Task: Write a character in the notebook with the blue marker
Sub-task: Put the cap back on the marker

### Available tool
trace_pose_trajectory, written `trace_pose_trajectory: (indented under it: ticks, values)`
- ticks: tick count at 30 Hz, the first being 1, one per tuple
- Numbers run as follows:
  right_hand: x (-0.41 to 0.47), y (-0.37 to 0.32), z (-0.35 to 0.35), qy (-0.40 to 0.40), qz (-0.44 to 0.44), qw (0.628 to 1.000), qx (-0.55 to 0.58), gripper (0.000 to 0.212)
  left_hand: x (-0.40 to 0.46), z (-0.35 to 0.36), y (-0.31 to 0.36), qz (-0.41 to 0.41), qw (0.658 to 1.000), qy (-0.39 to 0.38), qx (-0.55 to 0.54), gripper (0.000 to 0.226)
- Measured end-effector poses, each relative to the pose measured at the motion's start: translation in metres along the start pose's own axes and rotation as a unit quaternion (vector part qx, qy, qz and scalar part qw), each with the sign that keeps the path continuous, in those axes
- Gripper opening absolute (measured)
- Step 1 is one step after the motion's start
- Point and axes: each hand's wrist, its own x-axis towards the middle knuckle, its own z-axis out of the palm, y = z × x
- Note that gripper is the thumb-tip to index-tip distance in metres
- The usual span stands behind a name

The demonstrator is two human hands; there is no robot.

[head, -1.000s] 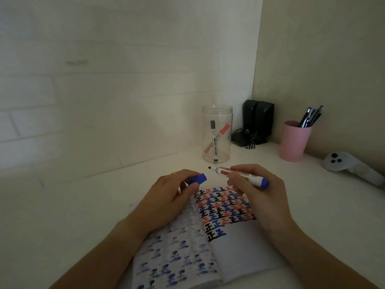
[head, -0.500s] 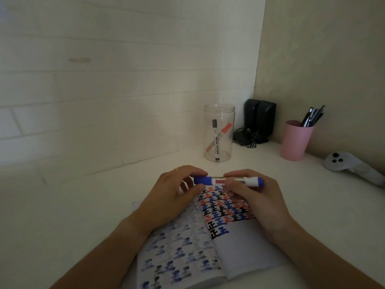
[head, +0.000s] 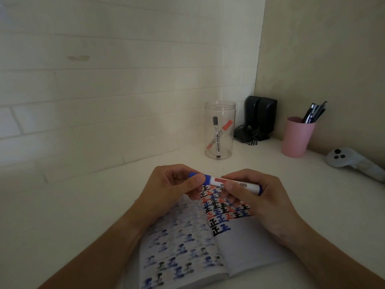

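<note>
1. The desk (head: 83,205) lies bare along its left side.
2. Toward the back right corner, a jar (head: 219,130), speakers (head: 260,118), pink cup (head: 296,137) and controller (head: 350,161) block passage.

I see the notebook (head: 239,247) open on the desk (head: 83,205), a jar (head: 219,130) behind it, a cup (head: 296,138) right of that.

I saw a clear jar (head: 220,130) holding two markers, with black speakers (head: 261,117) just right of it, then a pink cup (head: 296,138) of pens, and a white controller (head: 352,161) farthest right.
</note>
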Motion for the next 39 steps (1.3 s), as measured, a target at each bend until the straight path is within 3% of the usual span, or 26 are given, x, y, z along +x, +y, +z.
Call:
trace_pose_trajectory:
  ticks: [8, 12, 14, 16, 20, 26, 30, 33, 39]
  values:
    - [-0.001, 0.000, 0.003, -0.002, 0.002, 1.000, 0.020, 0.027, -0.001, 0.006, 0.005, 0.014, 0.999, 0.029, -0.033, 0.017]
    - [-0.002, -0.001, 0.012, -0.047, 0.049, 0.994, 0.080, 0.037, 0.000, 0.012, 0.012, 0.019, 0.996, 0.023, -0.088, 0.052]
    - [0.000, -0.001, 0.011, -0.042, 0.074, 0.989, 0.121, 0.057, -0.001, 0.010, 0.008, 0.043, 0.999, 0.006, -0.010, 0.056]
    - [0.001, 0.000, 0.008, -0.028, 0.083, 0.989, 0.116, 0.069, -0.002, 0.006, 0.001, 0.078, 0.986, 0.007, 0.150, 0.047]
    - [0.002, 0.001, 0.008, -0.020, 0.099, 0.990, 0.103, 0.063, -0.001, 0.003, -0.003, 0.093, 0.942, -0.009, 0.322, 0.031]
    - [0.007, -0.006, 0.012, 0.041, 0.147, 0.982, 0.113, 0.057, 0.001, -0.007, -0.011, 0.119, 0.895, 0.036, 0.428, 0.029]
    - [0.057, -0.035, 0.011, 0.127, 0.043, 0.991, -0.011, 0.063, 0.003, -0.011, -0.014, 0.134, 0.877, 0.109, 0.449, 0.029]
    - [0.116, -0.063, 0.006, 0.220, -0.064, 0.970, -0.086, 0.056, 0.003, -0.011, -0.012, 0.138, 0.873, 0.131, 0.448, 0.029]
    - [0.194, -0.074, 0.002, 0.329, -0.106, 0.920, -0.187, 0.045, 0.003, -0.013, -0.013, 0.141, 0.878, 0.129, 0.439, 0.030]
